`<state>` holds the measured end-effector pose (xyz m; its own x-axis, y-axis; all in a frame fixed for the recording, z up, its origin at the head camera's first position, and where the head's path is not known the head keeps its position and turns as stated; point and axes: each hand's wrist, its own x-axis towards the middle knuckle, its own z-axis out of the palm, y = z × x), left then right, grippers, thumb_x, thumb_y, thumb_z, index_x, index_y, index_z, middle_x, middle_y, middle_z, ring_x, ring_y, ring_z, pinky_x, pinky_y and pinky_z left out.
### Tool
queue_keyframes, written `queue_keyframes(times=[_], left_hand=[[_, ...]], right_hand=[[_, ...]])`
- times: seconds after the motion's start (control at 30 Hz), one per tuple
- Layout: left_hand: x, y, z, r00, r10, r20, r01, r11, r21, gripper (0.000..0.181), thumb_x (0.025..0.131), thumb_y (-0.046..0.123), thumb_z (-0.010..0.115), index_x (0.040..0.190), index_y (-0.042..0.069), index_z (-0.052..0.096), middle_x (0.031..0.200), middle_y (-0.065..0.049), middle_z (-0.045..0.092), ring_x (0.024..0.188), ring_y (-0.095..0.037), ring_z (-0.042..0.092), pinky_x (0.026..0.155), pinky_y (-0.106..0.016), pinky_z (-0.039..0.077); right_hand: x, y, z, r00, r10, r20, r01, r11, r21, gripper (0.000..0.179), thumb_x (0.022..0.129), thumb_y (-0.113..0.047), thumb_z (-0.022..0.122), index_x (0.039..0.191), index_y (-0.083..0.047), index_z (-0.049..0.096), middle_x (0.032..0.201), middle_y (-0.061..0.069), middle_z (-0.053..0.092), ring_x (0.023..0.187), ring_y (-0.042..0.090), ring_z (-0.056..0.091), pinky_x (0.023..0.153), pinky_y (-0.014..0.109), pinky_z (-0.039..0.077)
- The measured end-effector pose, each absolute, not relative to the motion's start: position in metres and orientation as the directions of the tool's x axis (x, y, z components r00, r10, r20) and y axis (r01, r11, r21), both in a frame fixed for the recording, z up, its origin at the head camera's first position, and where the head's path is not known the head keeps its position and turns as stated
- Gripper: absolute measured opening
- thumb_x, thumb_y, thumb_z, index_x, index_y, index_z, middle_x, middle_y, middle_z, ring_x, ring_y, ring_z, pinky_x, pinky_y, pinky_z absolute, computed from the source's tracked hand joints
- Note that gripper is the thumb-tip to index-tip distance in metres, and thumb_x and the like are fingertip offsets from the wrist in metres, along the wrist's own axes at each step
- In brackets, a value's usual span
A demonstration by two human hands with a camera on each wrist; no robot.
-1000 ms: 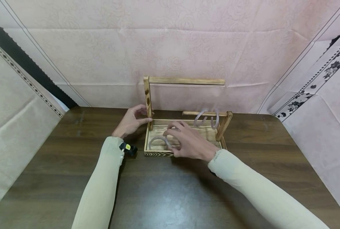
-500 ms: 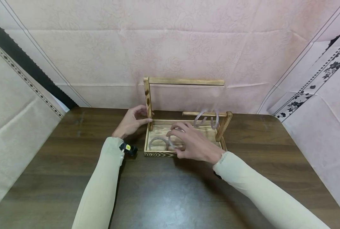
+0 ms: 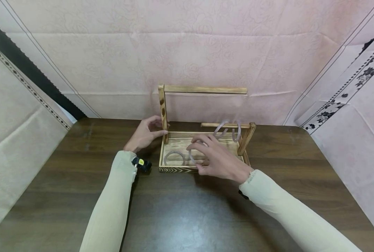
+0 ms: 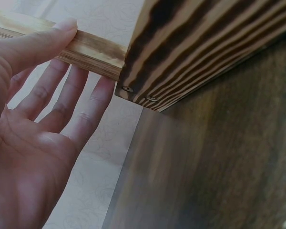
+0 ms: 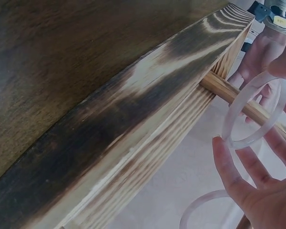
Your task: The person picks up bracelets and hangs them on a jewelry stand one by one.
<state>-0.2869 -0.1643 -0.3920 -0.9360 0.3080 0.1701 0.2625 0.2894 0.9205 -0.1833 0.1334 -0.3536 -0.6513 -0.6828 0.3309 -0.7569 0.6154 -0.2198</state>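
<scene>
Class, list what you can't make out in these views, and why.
Head: part of the held ring, behind the right hand.
Left wrist: some fingertips of the left hand, behind the wooden post.
Right wrist: the lower ring, cut off by the bottom edge.
Right wrist: any writing on the yellow label, too small.
</scene>
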Motion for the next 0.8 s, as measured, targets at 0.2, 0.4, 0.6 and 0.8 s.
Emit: queue_keyframes(times=[0.2, 0.4, 0.6, 0.8], left_hand=[[-0.273, -0.16, -0.375, -0.931, 0.321, 0.172, 0.269, 0.284, 0.92, 0.039, 0.092, 0.004, 0.074, 0.128, -0.003, 0.06, 0.128, -0.022, 0.067, 0.118, -0.034, 0.062, 0.099, -0.035, 0.048], [-0.271, -0.159, -0.373, -0.932, 0.32, 0.168, 0.267, 0.3, 0.916, 0.039, 0.092, 0.004, 0.074, 0.129, -0.003, 0.06, 0.127, -0.021, 0.067, 0.117, -0.032, 0.062, 0.098, -0.033, 0.048], [-0.272, -0.159, -0.373, -0.931, 0.323, 0.171, 0.271, 0.297, 0.915, 0.039, 0.092, 0.004, 0.073, 0.129, -0.003, 0.06, 0.128, -0.022, 0.067, 0.118, -0.033, 0.062, 0.098, -0.033, 0.048], [-0.271, -0.159, -0.372, -0.934, 0.317, 0.168, 0.263, 0.288, 0.921, 0.038, 0.092, 0.004, 0.073, 0.128, -0.004, 0.06, 0.129, -0.023, 0.067, 0.119, -0.035, 0.061, 0.103, -0.042, 0.046]], right_hand=[[-0.18, 0.138, -0.353, -0.662, -0.673, 0.329, -0.747, 0.627, -0.221, 0.057, 0.076, -0.02, 0.076, 0.131, -0.026, 0.062, 0.143, 0.001, 0.052, 0.132, 0.023, 0.048, 0.089, 0.044, 0.054], [-0.178, 0.142, -0.352, -0.651, -0.676, 0.347, -0.757, 0.616, -0.219, 0.056, 0.077, -0.018, 0.075, 0.131, -0.025, 0.062, 0.141, -0.001, 0.052, 0.13, 0.021, 0.048, 0.092, 0.039, 0.052], [-0.175, 0.145, -0.352, -0.635, -0.673, 0.38, -0.769, 0.597, -0.227, 0.054, 0.077, -0.015, 0.073, 0.129, -0.025, 0.063, 0.14, -0.002, 0.053, 0.13, 0.02, 0.048, 0.09, 0.038, 0.052], [-0.173, 0.148, -0.351, -0.624, -0.674, 0.395, -0.777, 0.59, -0.221, 0.052, 0.08, -0.015, 0.073, 0.129, -0.026, 0.062, 0.139, -0.002, 0.053, 0.126, 0.022, 0.05, 0.089, 0.038, 0.052]])
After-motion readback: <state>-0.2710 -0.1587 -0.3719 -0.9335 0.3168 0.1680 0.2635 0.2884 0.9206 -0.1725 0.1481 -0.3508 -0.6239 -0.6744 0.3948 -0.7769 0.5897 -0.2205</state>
